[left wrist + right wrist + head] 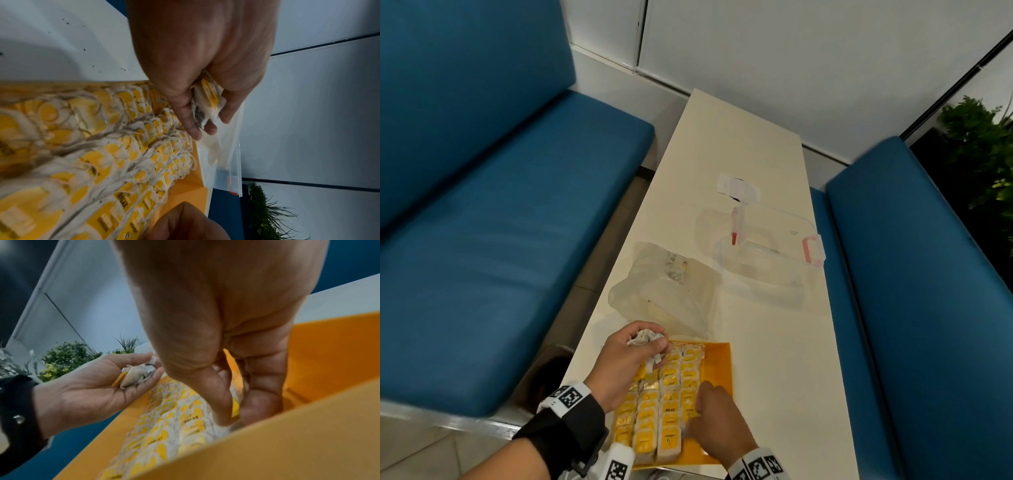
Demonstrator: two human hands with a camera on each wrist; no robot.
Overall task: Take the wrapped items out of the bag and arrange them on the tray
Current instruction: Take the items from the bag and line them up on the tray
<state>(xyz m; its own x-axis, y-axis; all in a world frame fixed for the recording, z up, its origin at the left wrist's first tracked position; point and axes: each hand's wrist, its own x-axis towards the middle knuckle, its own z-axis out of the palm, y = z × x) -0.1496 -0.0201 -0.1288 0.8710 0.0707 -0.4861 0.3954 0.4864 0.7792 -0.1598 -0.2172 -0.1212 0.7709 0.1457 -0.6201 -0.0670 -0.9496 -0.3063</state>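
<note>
wrapped items (667, 404) fill the left of the orange tray (717, 359) in rows; left hand (626, 359) cups several more, right hand (717, 421) fingers (223, 404) pinch one at the near right row, best laid flat, edges flush with neighbours.

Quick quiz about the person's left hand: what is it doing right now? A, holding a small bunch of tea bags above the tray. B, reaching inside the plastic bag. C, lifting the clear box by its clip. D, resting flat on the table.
A: the left hand curls round a few tea bags over the far end of the orange tray, apart from the plastic bag and the clear box.
</note>
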